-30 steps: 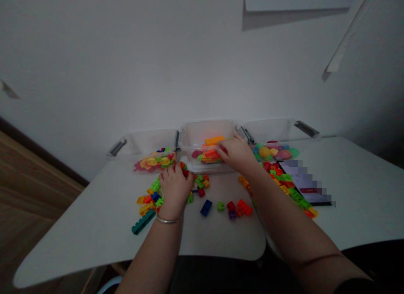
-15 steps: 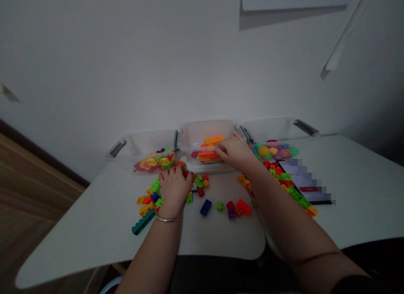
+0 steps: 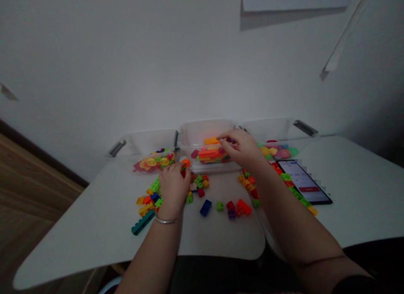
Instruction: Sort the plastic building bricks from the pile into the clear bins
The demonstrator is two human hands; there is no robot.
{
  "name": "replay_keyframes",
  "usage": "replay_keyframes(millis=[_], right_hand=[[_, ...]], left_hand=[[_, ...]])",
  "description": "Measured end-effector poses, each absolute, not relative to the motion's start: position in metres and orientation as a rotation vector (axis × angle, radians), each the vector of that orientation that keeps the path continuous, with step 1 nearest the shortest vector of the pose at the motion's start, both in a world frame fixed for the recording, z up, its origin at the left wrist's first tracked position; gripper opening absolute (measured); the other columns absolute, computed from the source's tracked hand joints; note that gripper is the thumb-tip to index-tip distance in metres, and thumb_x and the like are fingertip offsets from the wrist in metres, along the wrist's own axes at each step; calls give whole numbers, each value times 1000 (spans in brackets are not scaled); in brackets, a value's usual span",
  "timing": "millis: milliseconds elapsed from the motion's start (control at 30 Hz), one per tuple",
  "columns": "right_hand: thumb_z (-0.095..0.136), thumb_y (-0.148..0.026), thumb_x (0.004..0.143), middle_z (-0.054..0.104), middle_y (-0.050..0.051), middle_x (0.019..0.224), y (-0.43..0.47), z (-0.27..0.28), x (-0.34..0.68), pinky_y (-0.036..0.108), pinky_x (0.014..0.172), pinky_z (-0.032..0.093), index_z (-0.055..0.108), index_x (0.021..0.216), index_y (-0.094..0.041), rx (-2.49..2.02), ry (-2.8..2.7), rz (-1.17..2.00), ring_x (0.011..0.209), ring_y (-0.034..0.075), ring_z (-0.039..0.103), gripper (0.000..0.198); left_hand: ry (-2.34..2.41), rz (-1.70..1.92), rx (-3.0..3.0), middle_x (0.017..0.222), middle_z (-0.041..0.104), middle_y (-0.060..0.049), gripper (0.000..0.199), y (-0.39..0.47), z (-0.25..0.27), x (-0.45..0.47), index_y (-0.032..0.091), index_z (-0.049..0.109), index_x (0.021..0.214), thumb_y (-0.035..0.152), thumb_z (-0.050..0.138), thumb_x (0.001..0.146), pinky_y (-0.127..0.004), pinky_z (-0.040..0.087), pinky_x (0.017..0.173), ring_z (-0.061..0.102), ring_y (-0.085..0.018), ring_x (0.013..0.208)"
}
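Observation:
My left hand (image 3: pixel 174 183) is closed over the loose toy bricks on the table's left side. Between its thumb and fingers shows a red building brick (image 3: pixel 183 173), partly hidden. My right hand (image 3: pixel 241 147) is at the right front rim of the middle clear plastic bin (image 3: pixel 217 165), thumb and fingers pinched together. A speck of purple shows by those fingers, too small to name. Inside that bin lie orange bricks (image 3: pixel 211 154) and others. An orange-yellow brick (image 3: pixel 211 140) sits higher, just left of my right fingertips.
Clear bins with colourful pieces stand left (image 3: pixel 153 163) and right (image 3: pixel 280 152). Near the front lie a blue brick (image 3: pixel 205 207), a green brick (image 3: pixel 220 206) and an orange brick (image 3: pixel 244 207). A teal strip brick (image 3: pixel 143 223) lies left; a phone (image 3: pixel 307 186) lies right beside a brick row.
My right hand has shifted slightly, its fingers now pinched at the bin's rim. My left hand's fingers have drawn in around the red brick. The loose bricks in front have stayed put.

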State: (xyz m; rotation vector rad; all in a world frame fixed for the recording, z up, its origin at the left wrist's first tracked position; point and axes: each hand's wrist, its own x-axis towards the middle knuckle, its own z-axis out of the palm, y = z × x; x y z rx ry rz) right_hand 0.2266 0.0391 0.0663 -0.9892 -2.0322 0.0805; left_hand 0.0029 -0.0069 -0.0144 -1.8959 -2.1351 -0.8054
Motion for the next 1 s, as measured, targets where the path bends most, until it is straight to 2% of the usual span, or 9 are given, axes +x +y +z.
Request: replay_keyframes(millis=[100, 167, 267, 367, 467, 667, 867, 1000], right_hand=[[57, -24, 89, 73, 6, 89, 31, 67, 218, 28, 72, 46, 72, 94, -17, -1037, -2168, 302, 76, 16, 63, 18], [62, -24, 87, 73, 5, 89, 28, 62, 210, 26, 69, 44, 71, 97, -16, -1032, -2248, 393, 72, 14, 62, 16], [68, -22, 83, 72, 8, 96, 27, 49, 199, 26, 71, 45, 69, 103, -14, -975, -2314, 417, 78, 15, 62, 21], [70, -20, 81, 71, 7, 97, 28, 38, 193, 26, 71, 45, 67, 103, -14, -976, -2323, 417, 80, 15, 62, 23], [70, -20, 81, 71, 6, 93, 30, 33, 191, 26, 69, 45, 66, 99, -15, -1000, -2295, 436, 77, 15, 62, 19], [70, -19, 79, 70, 6, 92, 31, 31, 191, 27, 71, 48, 63, 97, -16, -1003, -2249, 536, 81, 16, 65, 19], [68, -16, 76, 70, 6, 96, 32, 31, 193, 28, 74, 50, 61, 97, -17, -932, -2225, 580, 85, 16, 66, 22], [65, -12, 72, 69, 6, 94, 37, 41, 205, 29, 75, 49, 62, 96, -16, -952, -2171, 486, 82, 16, 63, 24]], left_hand=[[-2006, -1177, -2067, 104, 73, -12, 27, -1, -17, 2, 16, 72, 98, 31, 54, 84, -43, 46, 97, 63, -28, 103], [-1977, -1460, -2182, 104, 73, -11, 28, 0, -21, 6, 16, 72, 98, 34, 57, 82, -40, 48, 93, 64, -26, 100], [-2123, -1855, -2290, 95, 74, -9, 36, -1, -25, 13, 16, 72, 99, 44, 59, 81, -34, 53, 75, 67, -23, 84], [-2274, -2091, -2296, 83, 73, -7, 42, -3, -25, 20, 15, 73, 97, 50, 64, 77, -28, 50, 61, 66, -19, 72], [-2275, -2159, -2313, 82, 74, -7, 42, -5, -21, 22, 15, 75, 91, 52, 67, 73, -26, 49, 61, 65, -18, 72], [-2254, -2113, -2365, 86, 75, -7, 44, -8, -17, 21, 17, 76, 87, 57, 62, 78, -30, 52, 71, 67, -21, 80], [-2045, -2152, -2508, 101, 75, -9, 35, -8, -21, 20, 18, 75, 95, 47, 62, 80, -37, 52, 91, 67, -25, 99], [-1939, -2075, -2538, 113, 72, -9, 35, -8, -24, 17, 20, 72, 108, 41, 58, 84, -38, 51, 95, 64, -24, 107]])
